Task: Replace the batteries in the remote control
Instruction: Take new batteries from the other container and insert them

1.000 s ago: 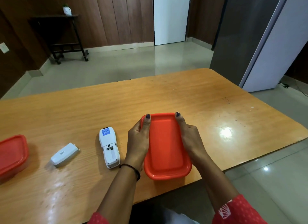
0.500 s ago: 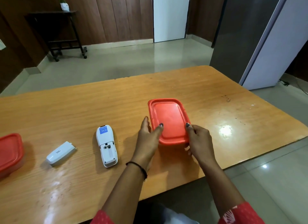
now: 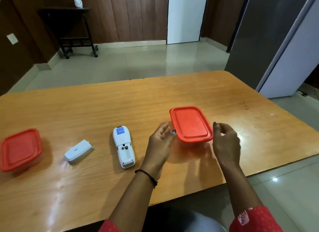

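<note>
A white remote control [image 3: 123, 146] lies face down on the wooden table [image 3: 86, 111], its battery compartment open and empty as far as I can see. Its white battery cover [image 3: 78, 151] lies apart to the left. A red-lidded container [image 3: 190, 124] stands closed on the table at centre right. My left hand [image 3: 159, 145] hovers just left of this container, fingers relaxed, holding nothing. My right hand [image 3: 225, 141] is just right of it, fingers loosely curled, also holding nothing. No batteries are visible.
A second red-lidded container [image 3: 20, 149] sits at the table's left edge. Beyond the table are a tiled floor, a dark wheeled side table [image 3: 69, 31] by the wood-panelled wall, and a grey refrigerator [image 3: 276, 41] at the right.
Both hands pushed the red-lidded container away from the near edge toward the table's middle, then let go and drew back to either side of it.
</note>
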{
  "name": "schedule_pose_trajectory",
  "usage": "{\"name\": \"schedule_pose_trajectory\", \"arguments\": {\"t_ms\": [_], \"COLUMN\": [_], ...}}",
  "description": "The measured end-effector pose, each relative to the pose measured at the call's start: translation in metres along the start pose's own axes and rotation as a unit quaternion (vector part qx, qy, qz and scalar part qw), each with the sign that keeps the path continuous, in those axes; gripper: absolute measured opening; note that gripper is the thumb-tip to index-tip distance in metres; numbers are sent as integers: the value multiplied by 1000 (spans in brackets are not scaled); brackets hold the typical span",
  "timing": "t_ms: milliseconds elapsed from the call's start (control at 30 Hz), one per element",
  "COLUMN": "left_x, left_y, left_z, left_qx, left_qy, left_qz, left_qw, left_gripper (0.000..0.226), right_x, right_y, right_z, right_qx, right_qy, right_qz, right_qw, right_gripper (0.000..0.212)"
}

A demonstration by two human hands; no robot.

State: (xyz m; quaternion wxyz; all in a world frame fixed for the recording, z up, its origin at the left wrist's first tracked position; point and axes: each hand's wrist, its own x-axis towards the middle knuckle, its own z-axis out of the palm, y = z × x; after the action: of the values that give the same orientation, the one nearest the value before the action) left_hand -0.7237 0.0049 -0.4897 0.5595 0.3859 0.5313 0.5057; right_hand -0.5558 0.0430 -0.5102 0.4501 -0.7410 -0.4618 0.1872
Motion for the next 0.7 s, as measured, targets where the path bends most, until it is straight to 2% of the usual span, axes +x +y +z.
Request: {"name": "schedule_pose_trajectory", "arguments": {"t_ms": [67, 133, 200, 300, 467, 600, 700], "left_x": [-16, -34, -46, -56, -57, -54, -52], "left_y": [11, 21, 27, 32, 17, -1, -8], "left_z": [-26, -60, -98, -157, -241, -287, -303], "left_qx": [7, 20, 14, 11, 75, 63, 6], "left_qy": [27, 78, 163, 321, 480, 500, 494], "left_qz": [54, 103, 144, 183, 141, 95, 92], "left_qw": [998, 991, 976, 929, 862, 858, 865], "left_gripper": [29, 23, 24, 24, 37, 46, 44], "right_x": [-26, -56, -84, -129, -192, -222, -238], "right_y": [-14, -37, -61, -101, -143, -164, -178], "right_z": [-6, -2, 19, 72, 152, 208, 244], "right_qx": [42, 110, 148, 152, 121, 97, 46], "right_qy": [64, 53, -23, -165, -363, -454, -503], "right_qz": [-56, -134, -197, -248, -260, -246, -302], "right_qw": [995, 983, 969, 942, 887, 851, 809], "right_gripper": [29, 22, 19, 19, 22, 38, 58]}}
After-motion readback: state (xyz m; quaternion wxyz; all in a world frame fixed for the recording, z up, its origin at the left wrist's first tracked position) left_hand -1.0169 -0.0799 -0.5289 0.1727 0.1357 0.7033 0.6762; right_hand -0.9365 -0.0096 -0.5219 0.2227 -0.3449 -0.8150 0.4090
